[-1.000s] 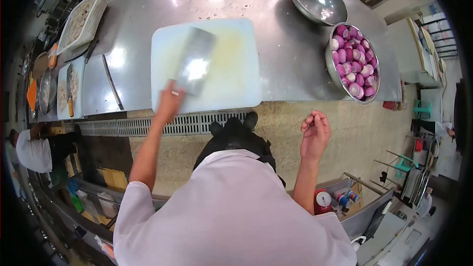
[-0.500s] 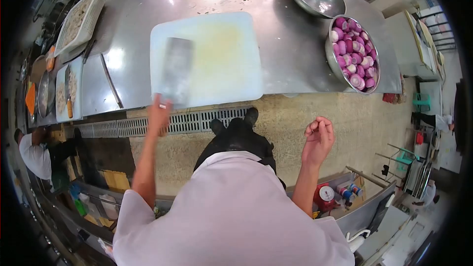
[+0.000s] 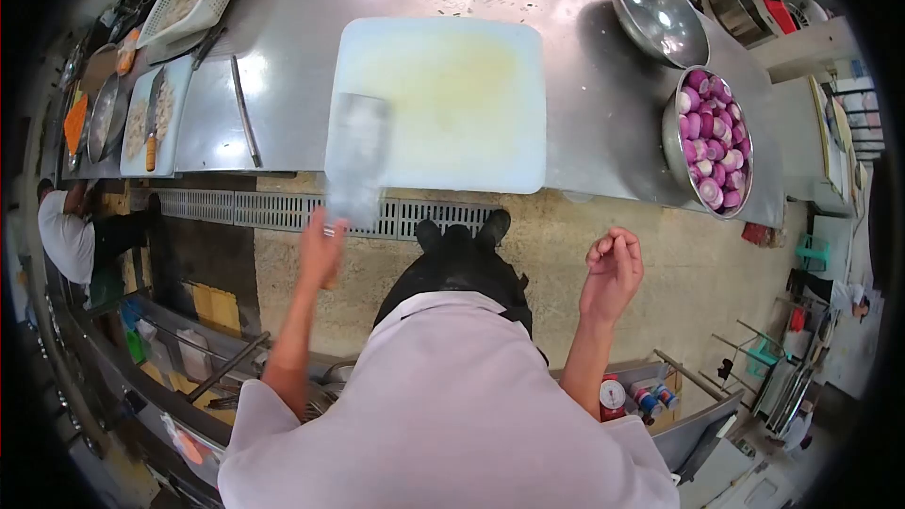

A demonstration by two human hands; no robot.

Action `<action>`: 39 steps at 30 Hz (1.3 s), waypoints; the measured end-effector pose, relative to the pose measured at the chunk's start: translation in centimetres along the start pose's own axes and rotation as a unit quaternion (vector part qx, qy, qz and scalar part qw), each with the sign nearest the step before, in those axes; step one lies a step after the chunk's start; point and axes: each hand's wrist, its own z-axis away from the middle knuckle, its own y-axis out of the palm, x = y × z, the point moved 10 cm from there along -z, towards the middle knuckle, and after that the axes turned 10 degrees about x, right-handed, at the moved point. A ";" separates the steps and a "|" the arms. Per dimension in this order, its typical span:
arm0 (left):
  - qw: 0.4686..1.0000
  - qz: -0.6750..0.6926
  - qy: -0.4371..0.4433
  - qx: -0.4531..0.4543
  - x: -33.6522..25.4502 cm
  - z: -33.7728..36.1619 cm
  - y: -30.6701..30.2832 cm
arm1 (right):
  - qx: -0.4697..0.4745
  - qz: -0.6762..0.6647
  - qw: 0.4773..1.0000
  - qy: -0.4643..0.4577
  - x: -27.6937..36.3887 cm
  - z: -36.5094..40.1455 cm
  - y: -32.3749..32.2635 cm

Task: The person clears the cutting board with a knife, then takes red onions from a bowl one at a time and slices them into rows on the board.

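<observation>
My left hand (image 3: 321, 247) is closed round the handle of a cleaver (image 3: 358, 158), whose broad blade is smeared by motion. The blade overlaps the left front part of a white cutting board (image 3: 481, 113) and reaches past the counter's front edge in this view. Yellowish stains mark the middle of the board. Out to the right, my right hand (image 3: 613, 273) hangs in the air in front of the counter, palm up. Its fingers are curled in, and nothing shows in them.
On the right of the steel counter (image 3: 603, 123) stand a bowl of peeled purple onions (image 3: 712, 141) and an empty metal bowl (image 3: 662, 14). To the left lie a sharpening rod (image 3: 245, 111), a second board with a knife (image 3: 151, 137) and a white basket (image 3: 203, 0). A person (image 3: 71, 231) is at far left.
My left hand has moved slightly right and back toward me with the cleaver, so the blade now hangs further past the board's front edge. The view has shifted; the right hand keeps its pose.
</observation>
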 end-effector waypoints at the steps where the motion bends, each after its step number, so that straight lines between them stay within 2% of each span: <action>1: 0.996 -0.027 0.075 0.034 -3.5 1.6 2.8 | 0.013 0.005 1.000 0.006 -0.4 -0.2 0.9; 2: 0.985 -0.051 0.151 0.067 -7.9 3.1 6.1 | 0.028 0.011 0.999 0.011 -0.6 -0.5 1.9; 4: 0.947 -0.053 0.101 0.301 -10.1 4.1 12.7 | 0.054 -0.003 0.998 0.017 -0.7 -1.3 4.1; 5: 0.949 -0.048 0.102 0.296 -10.2 3.7 12.5 | 0.072 -0.018 0.997 0.021 -0.5 -1.7 5.1; 7: 0.979 -0.007 0.145 0.143 -10.5 2.1 8.2 | 0.088 0.012 0.996 -0.003 1.3 -1.8 5.9; 9: 0.999 -0.008 0.036 -0.005 -6.8 -0.7 1.4 | 0.095 0.043 0.994 -0.029 2.3 -1.4 5.2; 11: 0.984 0.146 -0.102 0.005 -2.4 -2.7 -2.3 | 0.040 0.040 0.998 -0.014 1.3 -1.6 2.1; 12: 0.985 0.146 -0.097 0.003 -1.8 -3.4 -1.8 | 0.042 0.037 0.998 -0.020 1.1 -1.6 1.5; 14: 0.996 0.071 0.009 -0.045 -1.5 -4.6 -1.2 | -0.002 -0.027 0.999 0.019 -0.4 -1.2 -0.1; 16: 0.990 0.000 0.104 0.098 -8.3 -2.1 7.6 | -0.005 -0.034 0.999 0.031 -1.0 -1.2 1.0; 17: 0.989 0.002 0.106 0.098 -10.3 -1.8 8.1 | -0.002 -0.031 0.998 0.048 -1.1 -1.2 1.6; 19: 0.973 -0.055 0.129 0.185 -14.9 -1.5 9.3 | 0.016 -0.022 0.999 0.034 0.0 -1.2 2.3; 21: 0.988 -0.052 0.142 0.036 -11.9 -6.5 6.4 | 0.025 -0.015 0.999 0.023 0.8 -0.7 1.8; 23: 0.998 0.061 -0.002 0.026 -9.9 -10.9 2.6 | -0.010 0.036 0.999 -0.008 1.8 -0.3 -0.1; 26: 0.999 0.034 0.021 0.017 -9.3 -14.1 2.7 | -0.036 0.006 0.999 -0.011 1.3 0.0 -2.5; 27: 0.998 0.021 0.056 0.034 -10.0 -13.4 5.2 | -0.038 0.002 0.999 -0.016 1.3 -0.1 -2.5; 28: 0.990 -0.013 0.135 0.037 -11.9 -11.7 7.8 | -0.045 -0.007 0.999 -0.006 0.9 -0.1 -2.5; 29: 0.975 -0.046 0.165 0.140 -14.3 -9.5 10.7 | -0.054 -0.015 0.998 0.006 0.6 0.0 -2.6; 30: 0.955 -0.061 0.158 0.244 -17.1 -7.2 12.5 | -0.055 -0.016 0.998 0.002 0.8 0.0 -2.5; 33: 0.951 -0.071 0.205 0.219 -19.2 -9.0 12.3 | -0.040 -0.010 0.999 -0.004 1.7 0.1 -1.5; 35: 0.980 -0.026 0.177 0.090 -18.3 -15.0 9.0 | -0.041 0.036 0.998 -0.017 2.7 0.6 -1.5; 37: 0.982 0.037 0.155 0.099 -20.1 -18.8 6.6 | -0.046 0.028 0.998 -0.017 2.3 0.5 -2.2; 38: 0.980 0.068 0.131 0.133 -19.9 -20.8 6.8 | -0.050 0.018 0.998 -0.018 1.9 0.4 -2.5; 39: 0.980 0.069 0.130 0.130 -19.5 -20.9 7.4 | -0.047 0.018 0.999 -0.017 1.6 0.2 -2.6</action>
